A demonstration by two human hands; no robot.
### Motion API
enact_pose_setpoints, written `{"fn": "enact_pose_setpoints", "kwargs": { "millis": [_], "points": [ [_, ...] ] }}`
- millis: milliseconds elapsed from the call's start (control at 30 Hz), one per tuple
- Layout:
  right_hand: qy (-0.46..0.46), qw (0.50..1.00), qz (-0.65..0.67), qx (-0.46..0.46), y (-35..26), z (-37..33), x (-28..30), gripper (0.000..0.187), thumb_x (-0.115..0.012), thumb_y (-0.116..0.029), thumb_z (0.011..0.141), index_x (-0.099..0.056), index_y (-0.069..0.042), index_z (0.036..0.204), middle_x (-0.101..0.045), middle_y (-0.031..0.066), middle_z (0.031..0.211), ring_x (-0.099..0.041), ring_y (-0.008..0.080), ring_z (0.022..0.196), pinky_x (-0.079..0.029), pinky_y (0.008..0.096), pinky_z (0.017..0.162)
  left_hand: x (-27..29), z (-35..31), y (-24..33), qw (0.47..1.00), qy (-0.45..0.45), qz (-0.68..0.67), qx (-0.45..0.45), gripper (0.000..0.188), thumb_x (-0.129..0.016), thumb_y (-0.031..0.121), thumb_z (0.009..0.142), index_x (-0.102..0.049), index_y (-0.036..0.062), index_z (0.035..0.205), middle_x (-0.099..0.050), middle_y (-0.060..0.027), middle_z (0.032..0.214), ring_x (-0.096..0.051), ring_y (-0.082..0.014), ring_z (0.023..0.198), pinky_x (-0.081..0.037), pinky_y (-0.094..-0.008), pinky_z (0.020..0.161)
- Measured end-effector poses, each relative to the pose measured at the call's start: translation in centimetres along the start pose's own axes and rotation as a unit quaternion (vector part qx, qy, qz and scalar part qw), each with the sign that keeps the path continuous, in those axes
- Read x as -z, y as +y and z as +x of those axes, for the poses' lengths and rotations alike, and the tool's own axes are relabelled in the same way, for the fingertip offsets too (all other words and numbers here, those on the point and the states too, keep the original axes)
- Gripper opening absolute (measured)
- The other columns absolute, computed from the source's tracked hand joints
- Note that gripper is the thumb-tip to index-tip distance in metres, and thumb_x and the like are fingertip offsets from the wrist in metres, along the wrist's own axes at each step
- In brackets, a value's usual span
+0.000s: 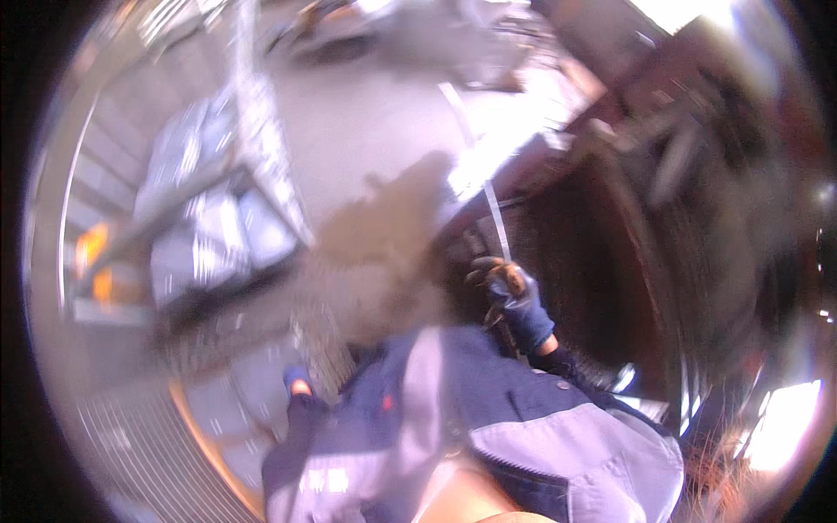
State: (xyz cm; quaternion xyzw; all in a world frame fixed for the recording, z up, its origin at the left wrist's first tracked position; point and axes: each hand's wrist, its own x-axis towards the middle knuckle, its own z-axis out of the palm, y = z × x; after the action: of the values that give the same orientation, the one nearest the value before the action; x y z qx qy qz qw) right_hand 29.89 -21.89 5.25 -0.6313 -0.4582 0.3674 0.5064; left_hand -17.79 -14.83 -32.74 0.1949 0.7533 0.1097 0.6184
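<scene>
Beside dark machinery (602,253), my right hand (516,298) grips a pale rod (497,222), seemingly mid-job; remainder unclear, left hand (293,376) too hidden to tell.

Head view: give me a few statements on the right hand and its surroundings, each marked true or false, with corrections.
1. The right hand is bare. False: it wears a glove with a blue cuff.
2. A thin pale rod runs upward in the picture from the right hand. True, though blur hides whether the fingers close on it.
3. The jacket is dark blue and grey. True.
4. Something orange is at the picture's right edge. False: the orange object is at the far left.
5. The picture is motion-blurred. True.
</scene>
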Motion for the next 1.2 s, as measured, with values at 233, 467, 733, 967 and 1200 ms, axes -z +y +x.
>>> {"fn": "enact_pose_setpoints", "kwargs": {
  "millis": [233,467,733,967,1200],
  "points": [
    [0.211,0.972,0.089,0.058,-0.5,-4.9,8.0,0.027,-0.060,-0.003,0.091,-0.060,0.000,0.117,-0.064,0.0054,0.112,-0.059,0.0125,0.099,-0.048,0.0262,0.087,-18.1,-10.1,19.0,0.933,-0.230,0.119,-0.248,0.022,-0.057,0.027,0.093,-0.063,0.0079,0.102,-0.059,-0.0093,0.076,-0.061,-0.0212,0.076,-0.052,-0.0331,0.061],
    [0.432,0.894,0.115,0.031,1.8,-11.3,13.0,0.031,-0.058,-0.007,0.093,-0.055,-0.002,0.123,-0.063,0.0062,0.111,-0.060,0.0109,0.089,-0.050,0.0231,0.076,-42.9,-35.8,33.9,0.588,-0.420,0.152,-0.674,0.029,-0.056,0.016,0.096,-0.057,-0.0010,0.119,-0.063,-0.0090,0.098,-0.062,-0.0150,0.089,-0.050,-0.0277,0.072],
    [0.576,0.813,-0.074,-0.052,4.6,-18.8,10.5,0.033,-0.065,-0.004,0.086,-0.059,-0.001,0.118,-0.065,0.0087,0.109,-0.062,0.0162,0.099,-0.050,0.0269,0.083,-62.6,-56.7,40.4,0.336,-0.241,0.051,-0.909,0.063,-0.069,0.036,0.082,-0.050,0.0007,0.130,-0.058,-0.0238,0.122,-0.055,-0.0379,0.115,-0.043,-0.0427,0.099],
    [0.650,0.756,0.078,0.032,5.0,-19.2,8.4,0.015,-0.063,-0.005,0.089,-0.061,0.001,0.102,-0.065,0.0053,0.094,-0.061,0.0137,0.082,-0.049,0.0265,0.074,-67.4,-62.5,41.2,0.289,0.012,0.154,-0.945,0.059,-0.065,0.037,0.079,-0.054,0.0034,0.127,-0.058,-0.0257,0.120,-0.055,-0.0406,0.113,-0.044,-0.0485,0.097],
    [0.666,0.745,-0.017,-0.023,3.0,-17.9,10.6,0.026,-0.062,0.000,0.088,-0.058,0.001,0.113,-0.065,0.0049,0.104,-0.062,0.0116,0.092,-0.051,0.0247,0.082,-68.0,-63.3,39.8,0.344,-0.005,0.195,-0.919,0.059,-0.063,0.036,0.080,-0.053,0.0023,0.128,-0.063,-0.0219,0.110,-0.062,-0.0351,0.099,-0.048,-0.0457,0.087]
  ]
}}
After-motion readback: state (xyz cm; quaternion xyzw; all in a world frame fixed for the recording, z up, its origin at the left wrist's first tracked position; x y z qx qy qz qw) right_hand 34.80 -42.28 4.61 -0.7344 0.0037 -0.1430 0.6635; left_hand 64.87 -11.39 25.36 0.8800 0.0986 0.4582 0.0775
